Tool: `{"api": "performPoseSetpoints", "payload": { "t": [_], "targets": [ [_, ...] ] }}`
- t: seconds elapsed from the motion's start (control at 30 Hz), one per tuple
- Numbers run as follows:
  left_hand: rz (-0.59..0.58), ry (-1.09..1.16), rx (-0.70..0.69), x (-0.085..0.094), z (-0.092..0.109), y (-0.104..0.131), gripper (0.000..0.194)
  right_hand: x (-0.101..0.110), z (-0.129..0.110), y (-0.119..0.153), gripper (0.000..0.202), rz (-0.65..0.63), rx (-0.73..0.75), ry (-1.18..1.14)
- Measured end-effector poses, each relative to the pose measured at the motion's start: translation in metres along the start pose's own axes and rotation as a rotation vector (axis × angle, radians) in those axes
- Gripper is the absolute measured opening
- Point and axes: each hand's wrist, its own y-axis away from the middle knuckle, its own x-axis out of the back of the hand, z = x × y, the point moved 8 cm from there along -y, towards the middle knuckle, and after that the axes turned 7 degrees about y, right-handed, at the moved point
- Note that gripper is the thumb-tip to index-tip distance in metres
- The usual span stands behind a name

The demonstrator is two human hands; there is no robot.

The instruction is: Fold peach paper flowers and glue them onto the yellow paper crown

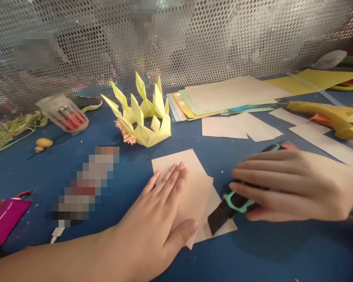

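Observation:
My left hand [161, 215] lies flat, fingers stretched out, on a few overlapping pieces of pale pinkish paper [195, 188]. Its thumb rests near their lower edge. At the right, my right hand [294, 186] is closed around a utility knife [239, 201] with a black and teal body. The wide dark blade is over the lower right part of the paper; I cannot tell whether it touches. Part of the knife's body is hidden by the fingers. Beyond my left hand stands a yellow folded-paper crown [147, 127] with pink paper flowers on its left side.
Stacked coloured sheets [223, 96] and cut paper pieces [229, 126] lie behind. A yellow glue gun [323, 113] is at the right. Leftward are a clear jar [65, 113] with red bits, a magenta object [8, 219] and a white cable [57, 232]. A perforated metal panel [194, 39] closes the back.

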Motion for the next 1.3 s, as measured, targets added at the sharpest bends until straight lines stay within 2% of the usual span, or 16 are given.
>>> {"api": "performPoseSetpoints", "payload": {
  "t": [0.03,0.1,0.17,0.23,0.3,0.43,0.53,0.67,0.77,0.87,0.93,1.0,1.1,1.13,1.2,1.3],
  "targets": [
    [-0.002,0.015,0.021,-0.001,-0.002,0.001,0.082,0.006,0.001,-0.005,0.018,-0.065,0.178,0.015],
    [-0.018,0.048,0.052,-0.002,-0.005,0.001,0.081,0.027,0.031,-0.015,0.017,-0.009,0.121,0.141],
    [-0.034,0.077,0.067,-0.003,-0.005,-0.001,0.079,0.034,0.057,-0.018,0.014,0.020,-0.024,0.252],
    [-0.033,0.105,0.082,-0.002,-0.004,-0.004,0.076,0.031,0.075,-0.013,0.015,0.037,-0.164,0.342],
    [-0.012,0.138,0.104,0.000,-0.004,-0.006,0.067,0.021,0.088,-0.006,0.024,0.028,-0.288,0.390],
    [0.030,0.196,0.116,0.004,-0.002,-0.008,0.036,0.002,0.098,-0.003,0.040,-0.015,-0.361,0.325],
    [0.044,0.198,0.084,0.006,0.003,-0.008,0.026,0.002,0.083,-0.010,0.041,-0.016,-0.358,0.202],
    [0.034,0.161,0.027,0.007,0.010,-0.011,0.031,-0.005,0.021,-0.028,0.049,-0.115,-0.269,-0.080],
    [0.018,0.155,-0.011,0.008,0.015,-0.012,0.044,-0.016,-0.025,-0.037,0.027,-0.188,-0.240,-0.229],
    [0.045,0.157,-0.013,0.019,0.018,-0.013,0.041,-0.018,-0.039,-0.034,0.026,-0.188,-0.289,-0.300],
    [0.068,0.161,-0.004,0.037,0.022,-0.013,0.041,-0.004,-0.023,-0.023,0.023,-0.128,-0.398,-0.277],
    [0.052,0.156,0.027,0.058,0.028,-0.013,0.044,0.025,0.010,-0.003,0.019,-0.015,-0.574,-0.193],
    [-0.117,0.047,0.028,0.076,0.044,-0.011,0.040,0.084,0.068,0.042,0.023,0.170,-0.888,0.002],
    [-0.161,0.018,0.021,0.080,0.049,-0.009,0.039,0.106,0.085,0.058,0.028,0.249,-1.002,0.083],
    [-0.212,-0.020,0.018,0.082,0.054,-0.003,0.039,0.143,0.109,0.091,0.025,0.386,-1.242,0.232],
    [-0.194,-0.017,0.030,0.077,0.048,0.005,0.041,0.169,0.128,0.125,0.031,0.445,-1.535,0.304]
  ]
}}
